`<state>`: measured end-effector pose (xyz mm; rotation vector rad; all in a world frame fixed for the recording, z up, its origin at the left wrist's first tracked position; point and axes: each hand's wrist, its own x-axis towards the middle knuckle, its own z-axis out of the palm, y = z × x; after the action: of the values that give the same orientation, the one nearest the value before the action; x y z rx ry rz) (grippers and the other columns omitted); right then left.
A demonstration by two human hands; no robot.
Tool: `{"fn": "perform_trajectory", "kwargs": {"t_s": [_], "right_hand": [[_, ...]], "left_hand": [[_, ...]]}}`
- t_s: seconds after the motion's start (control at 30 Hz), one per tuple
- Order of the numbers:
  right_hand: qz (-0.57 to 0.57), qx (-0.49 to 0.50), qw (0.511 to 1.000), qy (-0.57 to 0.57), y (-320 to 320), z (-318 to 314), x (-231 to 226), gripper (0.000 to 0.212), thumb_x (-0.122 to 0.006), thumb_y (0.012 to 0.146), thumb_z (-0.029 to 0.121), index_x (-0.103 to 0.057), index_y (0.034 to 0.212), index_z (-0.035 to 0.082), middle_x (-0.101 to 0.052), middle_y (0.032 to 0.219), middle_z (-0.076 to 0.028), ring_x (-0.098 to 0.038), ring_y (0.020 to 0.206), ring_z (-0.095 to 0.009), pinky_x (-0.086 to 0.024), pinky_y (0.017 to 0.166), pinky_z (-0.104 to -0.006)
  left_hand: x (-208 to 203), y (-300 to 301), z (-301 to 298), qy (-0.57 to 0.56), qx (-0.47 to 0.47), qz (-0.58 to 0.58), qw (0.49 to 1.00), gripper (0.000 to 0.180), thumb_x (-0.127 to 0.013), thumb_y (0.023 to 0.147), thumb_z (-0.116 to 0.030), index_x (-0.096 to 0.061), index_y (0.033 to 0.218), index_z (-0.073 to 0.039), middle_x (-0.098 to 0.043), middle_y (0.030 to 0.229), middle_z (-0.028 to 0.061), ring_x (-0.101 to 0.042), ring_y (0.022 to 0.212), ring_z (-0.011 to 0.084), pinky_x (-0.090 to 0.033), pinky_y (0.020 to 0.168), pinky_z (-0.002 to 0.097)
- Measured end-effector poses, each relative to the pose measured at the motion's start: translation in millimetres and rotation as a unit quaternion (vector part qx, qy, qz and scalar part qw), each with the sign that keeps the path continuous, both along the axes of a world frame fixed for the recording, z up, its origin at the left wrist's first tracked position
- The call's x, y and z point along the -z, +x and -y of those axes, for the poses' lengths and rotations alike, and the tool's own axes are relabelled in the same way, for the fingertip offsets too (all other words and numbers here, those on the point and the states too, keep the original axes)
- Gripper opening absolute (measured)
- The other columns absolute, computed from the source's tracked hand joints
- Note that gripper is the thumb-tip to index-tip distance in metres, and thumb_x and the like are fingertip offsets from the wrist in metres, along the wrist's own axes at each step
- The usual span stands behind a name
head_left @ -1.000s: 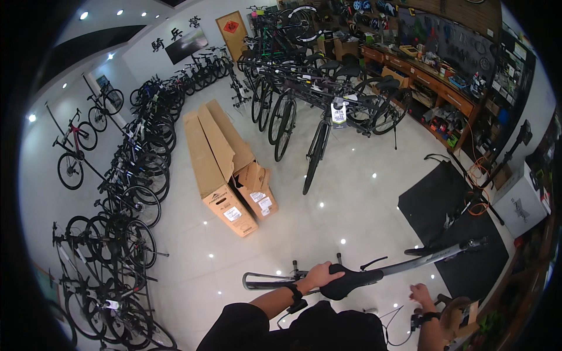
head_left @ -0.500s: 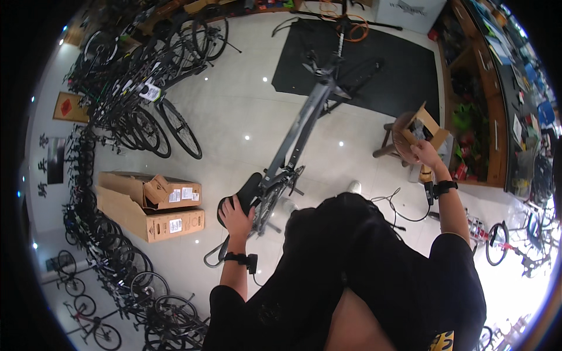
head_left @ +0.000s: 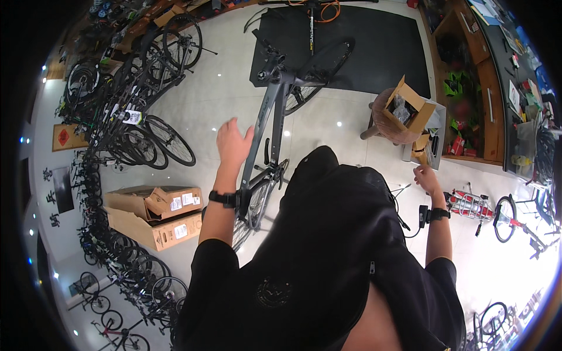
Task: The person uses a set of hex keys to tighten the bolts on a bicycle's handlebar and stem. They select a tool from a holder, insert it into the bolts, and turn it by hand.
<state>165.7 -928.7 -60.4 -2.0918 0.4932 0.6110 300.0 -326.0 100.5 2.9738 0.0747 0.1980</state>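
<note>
Starting far left, a long cardboard carton [head_left: 164, 236] lies open on the floor, and now the left hand [head_left: 232, 145]: fingers spread, grasping nothing, just beside the grey bicycle [head_left: 265, 114] (whether the thumb brushes the tube, I can't call it). The bike stands mid-floor, front end toward the black mat [head_left: 363, 58], with a rear wheel [head_left: 254, 205] partly behind the forearm and a front wheel [head_left: 321, 77] beyond, so much of it looks together. Across to the round stool [head_left: 381, 126], where a small open box [head_left: 420, 120] offers clear-wrapped bits [head_left: 401, 110], seemingly not yet unpacked. Below it, the right hand [head_left: 428, 179] curls loosely near a brown package [head_left: 419, 147]; if anything is pinched there, I can't tell.

And the changes! Half a second ago the left palm was on the saddle; now it's off, further up the frame. The right hand, then up at the box, has dropped below it.
</note>
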Motion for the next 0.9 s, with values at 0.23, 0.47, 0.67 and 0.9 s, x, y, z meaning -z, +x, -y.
{"fn": "perform_trajectory", "kwargs": {"t_s": [0.23,0.47,0.67,0.9], "right_hand": [[-0.084,-0.005,0.996,-0.021,11,23,7,0.027,-0.061,0.091,0.025,-0.060,0.092,-0.002,-0.065,0.067,-0.012,-0.063,0.057,-0.019,-0.051,0.055,-0.0313],[-0.142,0.004,0.989,-0.044,90,42,26,0.024,-0.061,0.091,0.022,-0.059,0.089,-0.002,-0.063,0.066,-0.010,-0.062,0.056,-0.018,-0.051,0.051,-0.0302],[-0.085,-0.145,0.985,-0.048,243,38,36,0.026,-0.059,0.089,0.023,-0.062,0.086,-0.002,-0.064,0.063,-0.011,-0.064,0.056,-0.019,-0.050,0.054,-0.0339],[-0.127,-0.125,0.984,0.013,432,-26,-58,0.031,-0.056,0.093,0.031,-0.060,0.100,0.001,-0.064,0.066,-0.007,-0.058,0.053,-0.014,-0.045,0.049,-0.0271]], "left_hand": [[-5,144,91,-0.080,0.103,0.028,0.991,0.060,-0.074,0.079,-0.028,-0.045,0.123,0.001,-0.055,0.115,0.0216,-0.053,0.109,0.0388,-0.044,0.093,0.0453],[22,227,80,-0.263,0.007,-0.090,0.960,0.055,-0.076,0.075,-0.032,-0.048,0.112,-0.001,-0.066,0.089,0.0199,-0.065,0.083,0.0399,-0.051,0.073,0.0436],[14,233,73,-0.328,-0.001,-0.198,0.924,0.048,-0.078,0.075,-0.034,-0.056,0.106,-0.004,-0.069,0.086,0.0166,-0.068,0.080,0.0340,-0.052,0.070,0.0388],[10,244,75,-0.318,-0.012,-0.199,0.927,0.045,-0.078,0.076,-0.031,-0.056,0.107,-0.006,-0.068,0.082,0.0132,-0.066,0.076,0.0335,-0.052,0.067,0.0395]]}}
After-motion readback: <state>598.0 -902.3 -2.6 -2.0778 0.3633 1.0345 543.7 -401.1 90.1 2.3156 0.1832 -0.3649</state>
